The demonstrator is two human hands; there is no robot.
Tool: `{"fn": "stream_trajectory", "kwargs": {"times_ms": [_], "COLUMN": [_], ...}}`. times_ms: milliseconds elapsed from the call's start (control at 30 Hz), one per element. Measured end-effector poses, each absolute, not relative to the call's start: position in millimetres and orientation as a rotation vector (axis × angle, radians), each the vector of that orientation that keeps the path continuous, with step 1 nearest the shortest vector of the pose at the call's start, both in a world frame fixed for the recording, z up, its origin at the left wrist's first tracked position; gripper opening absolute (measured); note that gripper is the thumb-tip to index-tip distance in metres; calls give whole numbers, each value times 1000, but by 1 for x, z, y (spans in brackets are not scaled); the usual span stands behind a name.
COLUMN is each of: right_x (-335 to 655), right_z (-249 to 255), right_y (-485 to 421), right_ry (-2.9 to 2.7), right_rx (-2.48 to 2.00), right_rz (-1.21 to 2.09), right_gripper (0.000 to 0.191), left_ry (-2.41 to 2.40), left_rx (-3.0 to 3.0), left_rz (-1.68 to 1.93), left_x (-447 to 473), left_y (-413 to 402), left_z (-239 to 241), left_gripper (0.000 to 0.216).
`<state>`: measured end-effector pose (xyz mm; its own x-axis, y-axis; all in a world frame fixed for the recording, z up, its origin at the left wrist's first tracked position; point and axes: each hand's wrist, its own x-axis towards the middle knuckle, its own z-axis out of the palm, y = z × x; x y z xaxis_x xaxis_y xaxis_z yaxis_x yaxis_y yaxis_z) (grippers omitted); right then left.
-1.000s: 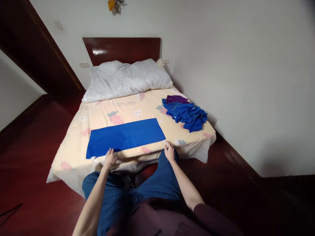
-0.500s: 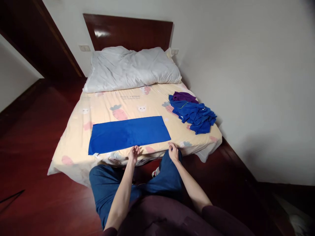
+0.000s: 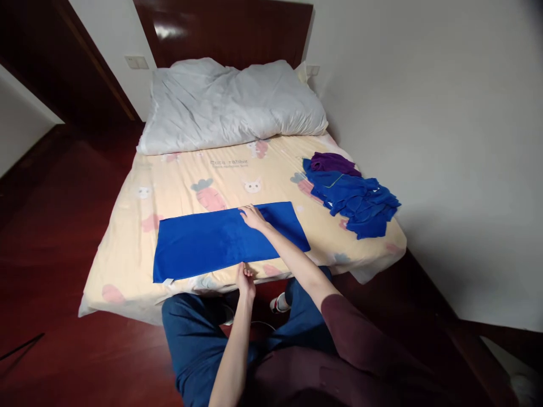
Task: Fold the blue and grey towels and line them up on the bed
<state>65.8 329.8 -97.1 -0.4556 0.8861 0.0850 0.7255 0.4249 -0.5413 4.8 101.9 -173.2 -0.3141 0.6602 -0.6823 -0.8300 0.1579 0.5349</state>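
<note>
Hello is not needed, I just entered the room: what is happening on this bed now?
Someone is handling a blue cloth, which lies flat in a long strip near the foot of the bed. The left hand is at its near long edge, and the right hand reaches across it to the far long edge; whether the fingers grip is hard to tell. Off to the right lies a loose blue and purple heap of fabric.

Headboard [image 3: 237,31]: you get white glare, left side.
Wall [image 3: 441,124]: dim grey, blackening at your top-right corner.
Floor [image 3: 394,299]: dark to your right.
Lettering [image 3: 229,163]: slightly blurred.
</note>
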Motion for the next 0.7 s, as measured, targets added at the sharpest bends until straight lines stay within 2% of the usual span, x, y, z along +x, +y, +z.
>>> {"fn": "stream_trajectory", "kwargs": {"times_ms": [167,367,467,700], "right_x": [23,9,9,16], "right_z": [-111,-143,-148,-143], "right_y": [388,409,420,441], "right_ry": [-2510,-2541,-2444,-2227], "right_rx": [-1597,-1648,-1662,-1615], "right_rz": [640,691,823,1056], "right_gripper": [32,18,11,15], "left_ry": [1159,1110,1100,1136], "left_rx": [-195,-294,-279,-214], "left_rz": [1522,1478,1478,1503], "left_x": [4,1,1,2], "left_y": [103,108,106,99], "left_z": [-185,-193,-194,-190], "left_gripper": [45,50,50,47]}}
